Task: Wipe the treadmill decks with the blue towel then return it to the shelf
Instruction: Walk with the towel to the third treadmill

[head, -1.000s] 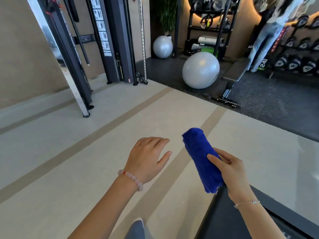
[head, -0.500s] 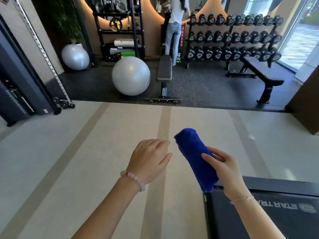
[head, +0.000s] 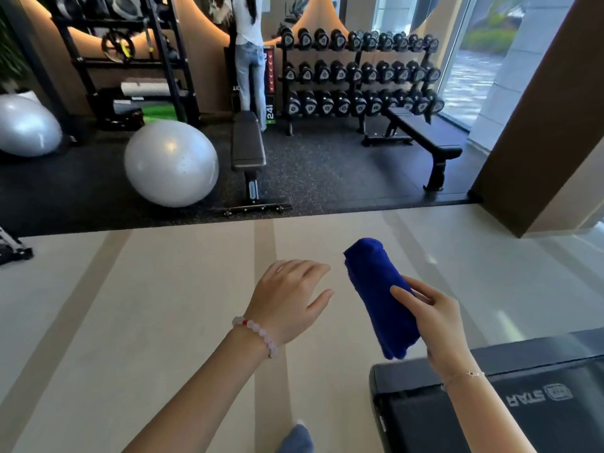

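Above the pale gym floor point(head: 130, 322), the right hand point(head: 438, 322) gripped a rolled blue towel point(head: 376, 289) just over the treadmill point(head: 539, 416) end; the left hand point(head: 287, 302) hovered empty, fingers loosely spread.

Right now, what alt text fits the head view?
The right hand holds a rolled blue towel above the treadmill end; the left hand hovers open, empty. Beyond: gym balls, benches, dumbbell rack.

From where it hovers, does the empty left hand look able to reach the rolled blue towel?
Probably yes. The left hand is open, beside the blue towel with only bare floor showing between them; the right hand grips the towel's lower part, leaving its upper part free.
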### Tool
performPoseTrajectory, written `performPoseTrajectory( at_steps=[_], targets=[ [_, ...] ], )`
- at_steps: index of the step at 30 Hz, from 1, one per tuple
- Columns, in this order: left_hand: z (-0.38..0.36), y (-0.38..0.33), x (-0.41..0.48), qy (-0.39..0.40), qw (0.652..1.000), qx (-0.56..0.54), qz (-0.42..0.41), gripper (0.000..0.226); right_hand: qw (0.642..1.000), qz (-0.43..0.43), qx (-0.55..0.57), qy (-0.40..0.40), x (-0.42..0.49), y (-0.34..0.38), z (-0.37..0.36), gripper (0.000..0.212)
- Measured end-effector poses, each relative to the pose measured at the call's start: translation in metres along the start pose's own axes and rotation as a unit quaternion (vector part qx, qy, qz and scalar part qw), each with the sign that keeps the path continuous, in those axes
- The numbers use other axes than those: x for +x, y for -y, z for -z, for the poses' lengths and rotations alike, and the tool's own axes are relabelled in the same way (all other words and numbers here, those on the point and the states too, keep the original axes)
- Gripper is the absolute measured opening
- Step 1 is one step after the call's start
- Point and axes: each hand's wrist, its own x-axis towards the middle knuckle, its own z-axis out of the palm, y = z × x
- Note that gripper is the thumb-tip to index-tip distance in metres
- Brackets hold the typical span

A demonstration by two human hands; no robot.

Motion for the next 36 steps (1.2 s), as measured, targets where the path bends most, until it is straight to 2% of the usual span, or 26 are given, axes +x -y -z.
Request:
performPoseTrajectory(
  at_steps=[7,12,18,28,36],
  targets=[
    [-0.036,0.079,0.129,0.019,0.998,-0.011,-0.053,0.042,0.998,-0.012,0.009,-0.061,0.117,0.023,-0.036,0.020],
    [-0.066,0.097,0.203,0.016,0.993,-0.047,-0.111,0.042,0.993,0.002,-0.011,-0.115,0.165,0.040,-0.031,0.019],
    [-0.121,0.107,0.293,0.047,0.974,-0.100,-0.199,0.044,0.973,-0.014,0.008,-0.232,0.216,0.042,-0.018,0.022],
    [-0.204,0.113,0.469,0.077,0.896,-0.193,-0.394,0.046,0.899,0.011,0.044,-0.436,0.319,0.052,-0.032,0.024],
    [-0.257,0.078,0.538,0.110,0.825,-0.259,-0.490,0.044,0.814,0.004,0.071,-0.577,0.351,0.050,-0.024,0.022]
  ],
)
